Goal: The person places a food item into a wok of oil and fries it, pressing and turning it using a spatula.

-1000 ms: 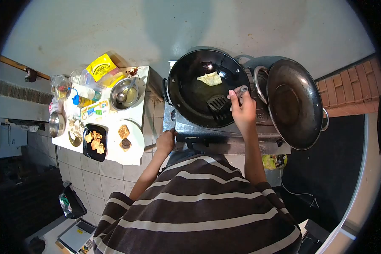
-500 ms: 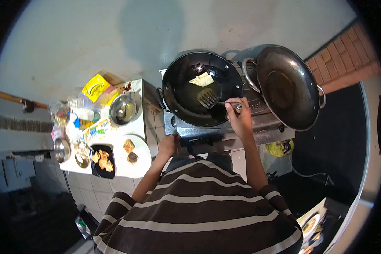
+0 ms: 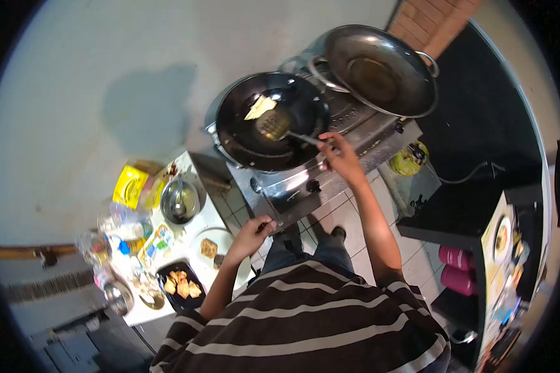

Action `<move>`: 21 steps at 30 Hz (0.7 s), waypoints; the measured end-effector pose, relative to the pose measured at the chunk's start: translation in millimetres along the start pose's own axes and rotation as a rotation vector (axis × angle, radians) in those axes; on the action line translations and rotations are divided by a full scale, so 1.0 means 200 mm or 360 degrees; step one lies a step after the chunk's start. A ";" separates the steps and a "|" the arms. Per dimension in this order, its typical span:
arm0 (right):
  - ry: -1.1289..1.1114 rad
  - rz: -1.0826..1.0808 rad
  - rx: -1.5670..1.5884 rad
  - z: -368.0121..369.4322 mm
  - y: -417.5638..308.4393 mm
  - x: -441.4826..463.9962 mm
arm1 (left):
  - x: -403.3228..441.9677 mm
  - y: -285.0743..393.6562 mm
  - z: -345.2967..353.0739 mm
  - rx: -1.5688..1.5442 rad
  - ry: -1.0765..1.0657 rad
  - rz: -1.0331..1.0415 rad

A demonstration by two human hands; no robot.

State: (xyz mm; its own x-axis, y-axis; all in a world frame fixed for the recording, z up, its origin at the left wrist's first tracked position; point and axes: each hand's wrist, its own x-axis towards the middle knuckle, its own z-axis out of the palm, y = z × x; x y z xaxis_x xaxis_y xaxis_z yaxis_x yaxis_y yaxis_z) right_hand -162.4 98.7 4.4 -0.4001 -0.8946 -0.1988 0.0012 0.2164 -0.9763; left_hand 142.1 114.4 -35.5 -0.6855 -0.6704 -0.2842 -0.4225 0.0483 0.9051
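Observation:
My right hand [image 3: 341, 158] is closed around the handle of a slotted spatula [image 3: 272, 125], whose blade is over the inside of a black wok [image 3: 277, 155] on the stove. Just beyond the blade, a pale folded piece of food [image 3: 261, 107] lies in the wok, apart from or barely touching it. My left hand [image 3: 255, 235] is near the stove's front left corner, its fingers curled with nothing visible in them. Whether it touches the metal edge I cannot tell.
A larger wok [image 3: 373, 78] rests tilted on the stove's [image 3: 286, 186] right side. On the left table are a metal bowl with a ladle [image 3: 180, 202], a yellow packet [image 3: 130, 186], a black tray of fried pieces [image 3: 179, 301] and a white plate [image 3: 230, 280] with browned pieces.
The view has turned and shifted, so the stove now slants. The spatula blade is closer to the pale food. My left hand is lower, with its fingers less tightly curled.

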 end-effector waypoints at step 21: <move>0.1413 0.0256 -0.0103 -0.89 0.44 -2.45 | -0.06 0.76 1.69 -0.0469 -0.1486 0.0363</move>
State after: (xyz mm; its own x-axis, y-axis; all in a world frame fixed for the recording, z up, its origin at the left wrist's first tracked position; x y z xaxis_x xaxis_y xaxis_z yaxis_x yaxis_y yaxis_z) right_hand -130.0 627.0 30.8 -0.9594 -0.2270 -0.1671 0.0773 0.3584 -0.9304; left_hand -113.8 379.6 -2.1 -0.9756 0.1873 -0.1143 -0.1462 -0.1669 0.9751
